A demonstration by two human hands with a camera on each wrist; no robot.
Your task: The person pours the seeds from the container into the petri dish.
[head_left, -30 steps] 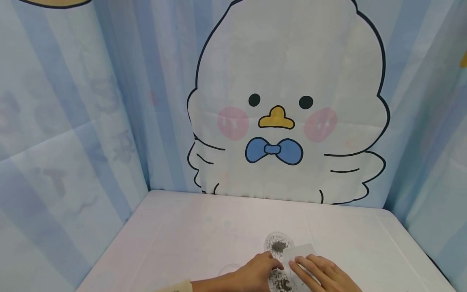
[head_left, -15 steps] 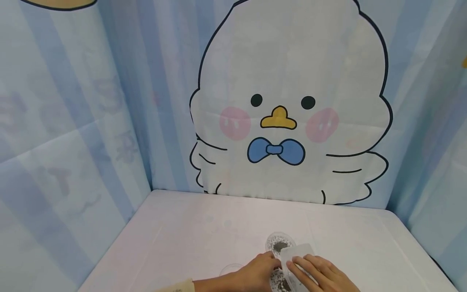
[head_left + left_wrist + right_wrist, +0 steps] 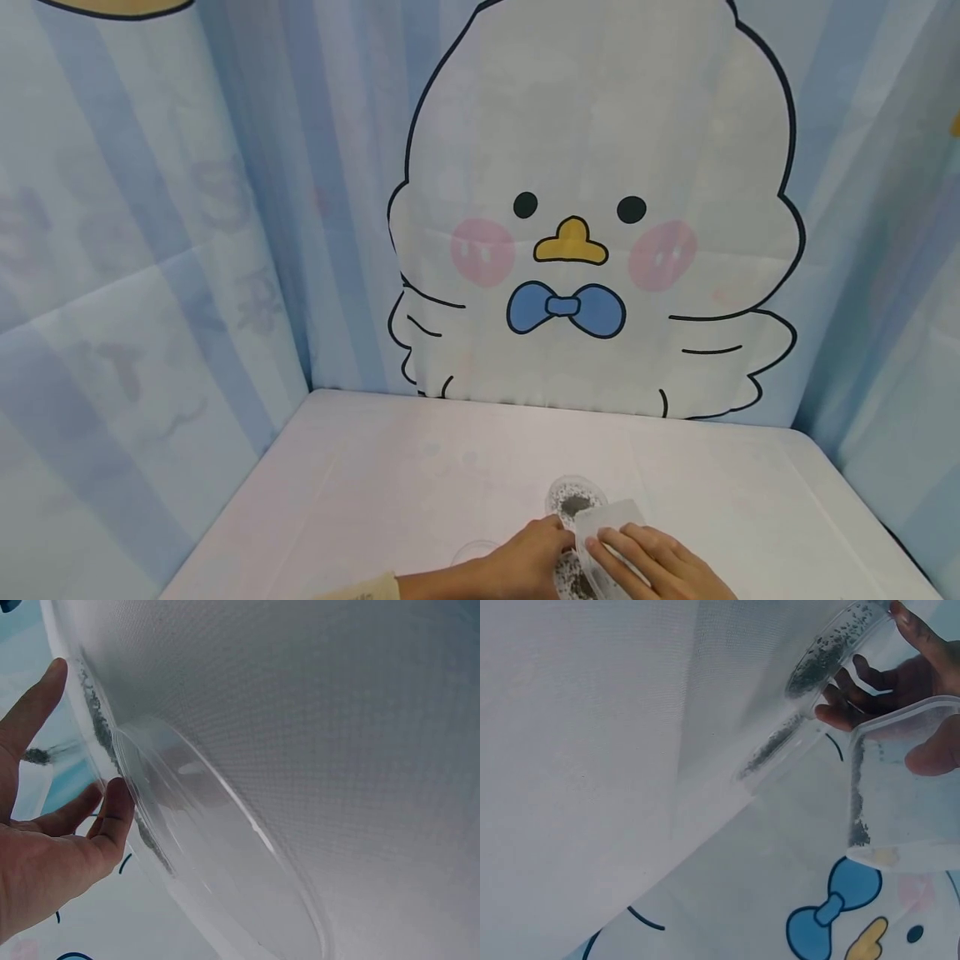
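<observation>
My right hand (image 3: 660, 562) holds a clear rectangular plastic box (image 3: 609, 515), tilted, with the thumb (image 3: 934, 750) across it. Dark grains lie along one inner side of the box (image 3: 859, 795), as the right wrist view shows. Beside it, my left hand (image 3: 521, 560) spans a shallow clear round dish (image 3: 572, 577) with dark grains in it. Its thumb is at one side of that rim and its fingers at the other. The box overlaps the dish's right part in the head view. Just beyond is a second round dish (image 3: 576, 498), also sprinkled with dark grains, densest in the middle.
A third clear round dish (image 3: 232, 847) lies left of the grain dishes, partly behind my left forearm in the head view. The pale tabletop (image 3: 420, 467) meets a light blue curtain with a cartoon bird (image 3: 577, 125) at the back. More curtain hangs at both sides.
The box and my right hand have shifted slightly left, bringing the box further over the near dish. My left hand stays by that dish.
</observation>
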